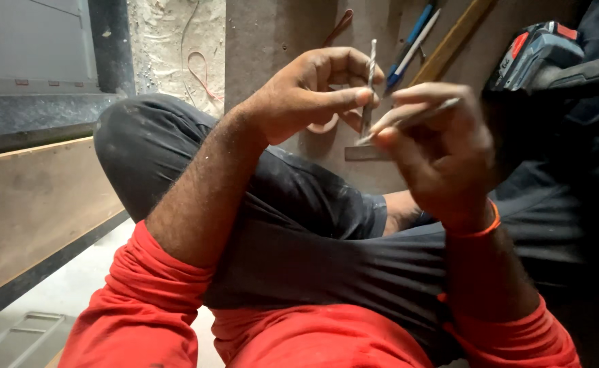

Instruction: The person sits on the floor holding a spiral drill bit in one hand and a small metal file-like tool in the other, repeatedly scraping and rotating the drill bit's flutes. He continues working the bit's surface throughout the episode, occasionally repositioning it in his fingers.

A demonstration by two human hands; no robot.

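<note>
My left hand [309, 92] pinches a twisted metal drill bit [370, 75] and holds it upright in front of me. My right hand [439, 146] holds a second thin metal bit [422, 112] between thumb and fingers, slanted up to the right. The two hands meet close together above my crossed legs in dark trousers [299, 225]. An orange band sits on my right wrist. Red sleeves cover both forearms near the elbows.
A cordless drill [551, 58] with a red and grey body rests at the upper right. Blue and white pens [412, 44] and a wooden stick [452, 41] lie on the board behind my hands. A wooden plank [34, 197] runs along the left.
</note>
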